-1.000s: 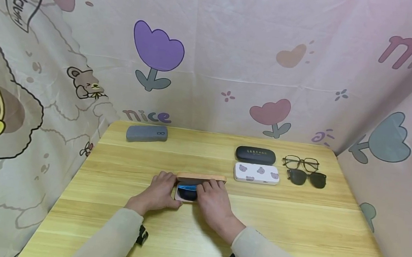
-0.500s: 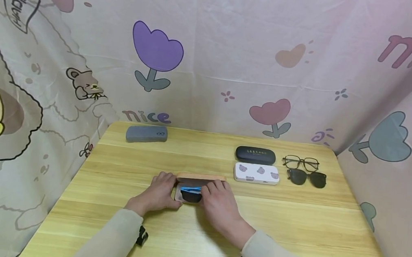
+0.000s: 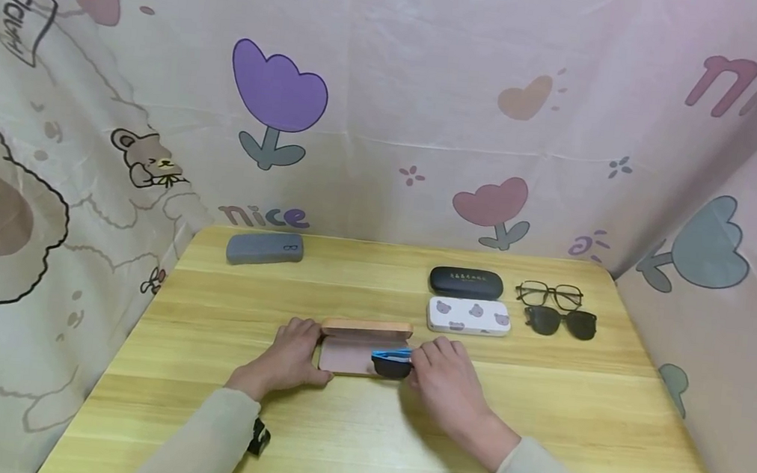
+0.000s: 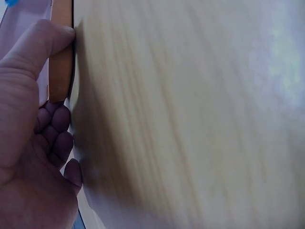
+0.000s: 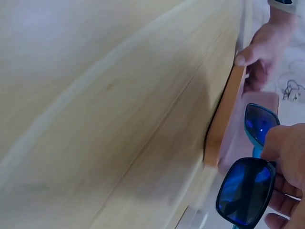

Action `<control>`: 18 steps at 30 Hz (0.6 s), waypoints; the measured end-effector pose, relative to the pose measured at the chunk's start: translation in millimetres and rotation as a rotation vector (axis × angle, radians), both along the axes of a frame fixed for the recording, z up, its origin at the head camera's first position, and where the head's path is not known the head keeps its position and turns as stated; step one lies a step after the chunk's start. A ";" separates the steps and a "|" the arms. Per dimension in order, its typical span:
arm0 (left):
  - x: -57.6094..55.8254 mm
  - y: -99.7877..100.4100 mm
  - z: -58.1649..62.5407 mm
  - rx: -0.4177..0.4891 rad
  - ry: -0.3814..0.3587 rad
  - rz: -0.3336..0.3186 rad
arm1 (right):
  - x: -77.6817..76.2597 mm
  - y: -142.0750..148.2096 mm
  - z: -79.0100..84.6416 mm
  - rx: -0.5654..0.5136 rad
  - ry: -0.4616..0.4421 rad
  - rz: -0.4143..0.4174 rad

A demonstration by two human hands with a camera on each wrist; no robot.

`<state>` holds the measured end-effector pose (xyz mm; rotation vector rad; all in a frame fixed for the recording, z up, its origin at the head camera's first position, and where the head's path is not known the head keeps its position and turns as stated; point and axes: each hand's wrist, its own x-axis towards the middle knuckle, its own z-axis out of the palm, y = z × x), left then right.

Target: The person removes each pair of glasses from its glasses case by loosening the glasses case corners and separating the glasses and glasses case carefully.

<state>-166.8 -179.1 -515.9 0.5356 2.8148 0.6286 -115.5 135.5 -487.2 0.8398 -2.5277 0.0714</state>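
An orange-brown glasses case [image 3: 346, 357] lies with its lid raised and its pale pink lining showing. My left hand [image 3: 288, 355] grips its left end; in the left wrist view the thumb presses on the orange front wall [image 4: 61, 76] and the fingers curl by the end. Sunglasses [image 3: 392, 368] with dark lenses and bright blue temples are pinched in my right hand [image 3: 449, 378], over the right part of the case. Up close in the right wrist view, their lens [image 5: 245, 191] looks blue and the thumb and fingers hold the frame near the middle.
A grey glasses case [image 3: 265, 248] lies at the back left of the wooden table [image 3: 360, 445]. To the right are a black case [image 3: 466, 283], a white bear-print case [image 3: 469, 316], clear-lens eyeglasses [image 3: 550, 295] and another pair of dark sunglasses [image 3: 560, 322]. Printed curtains surround the table.
My right hand has drawn the sunglasses rightward and out from the case's left part, baring the lining. The left hand keeps its grip. The head view has shifted slightly.
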 end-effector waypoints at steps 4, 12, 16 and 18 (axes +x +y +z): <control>-0.1 0.3 0.1 0.011 0.002 0.000 | 0.1 20.5 -0.6 -0.016 0.021 -0.006; 0.1 0.6 -0.1 0.007 0.003 -0.008 | -8.4 65.1 -2.8 -0.060 0.037 -0.020; 0.1 0.2 -0.7 0.011 0.014 -0.012 | -11.7 89.4 -5.8 -0.061 0.028 -0.047; -0.8 -0.2 -1.6 0.010 0.019 -0.013 | -13.4 102.2 -7.3 -0.056 0.024 -0.065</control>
